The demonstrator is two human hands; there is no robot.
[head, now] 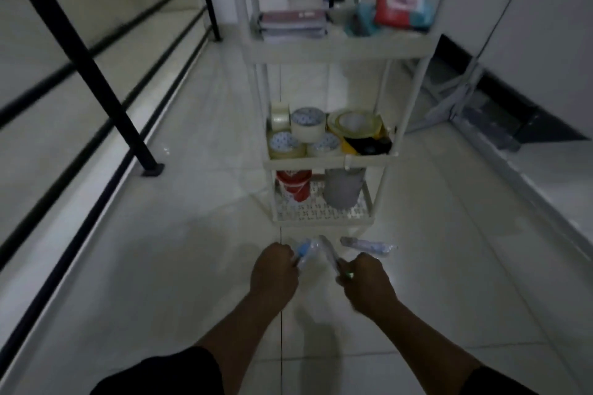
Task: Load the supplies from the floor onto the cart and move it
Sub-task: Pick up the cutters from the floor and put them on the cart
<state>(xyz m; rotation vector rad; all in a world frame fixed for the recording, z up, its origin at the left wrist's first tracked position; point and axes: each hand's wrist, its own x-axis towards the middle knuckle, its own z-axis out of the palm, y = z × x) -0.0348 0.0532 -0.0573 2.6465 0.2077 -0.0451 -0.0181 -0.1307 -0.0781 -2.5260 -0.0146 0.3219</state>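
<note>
Low over the floor point(160, 266), left hand point(274, 271) and right hand point(365, 282) each fisted around a clear packet point(308, 250).

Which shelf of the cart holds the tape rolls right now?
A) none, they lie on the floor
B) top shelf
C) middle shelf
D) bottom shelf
C: the tape rolls are crowded on the middle shelf of the cart, below the shelf with the stacked books and above the one with the red roll.
</note>
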